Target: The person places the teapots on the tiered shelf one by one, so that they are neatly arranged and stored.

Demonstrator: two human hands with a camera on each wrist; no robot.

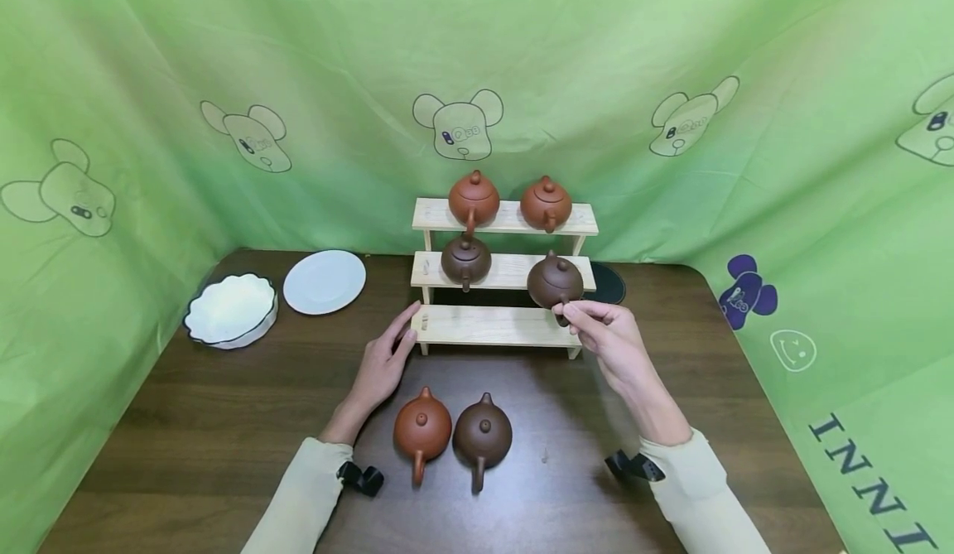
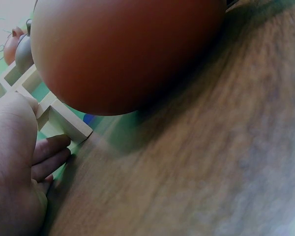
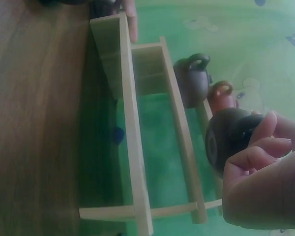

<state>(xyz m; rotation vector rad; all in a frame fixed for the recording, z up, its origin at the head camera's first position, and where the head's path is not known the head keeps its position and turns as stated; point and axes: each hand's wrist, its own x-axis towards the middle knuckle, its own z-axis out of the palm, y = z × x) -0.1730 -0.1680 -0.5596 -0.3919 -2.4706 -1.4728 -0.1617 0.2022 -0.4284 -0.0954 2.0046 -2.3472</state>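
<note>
Fingers and thumb of the right hand [image 1: 614, 347] pinch the handle of a dark teapot [image 1: 555, 279], observed in the head view at the right of the middle step of a wooden stand [image 1: 492, 326]. The left hand [image 1: 378, 369] grasps nothing; its fingers lie extended at the left end of the lowest step. Two reddish teapots [image 1: 474, 199] occupy the top step; a second dark teapot [image 1: 465, 262] sits middle left. On the table [image 1: 224, 430], a reddish pot [image 1: 422, 431] and a brown pot [image 1: 483, 440] stand side by side before the stand.

Left wrist view: fingers straight, beside the stand's end; fingertip contact cannot be confirmed. The reddish pot fills the foreground.

Right wrist view: fingers curled at the handle; a gap shows between the pinched teapot's base and the middle step.
</note>
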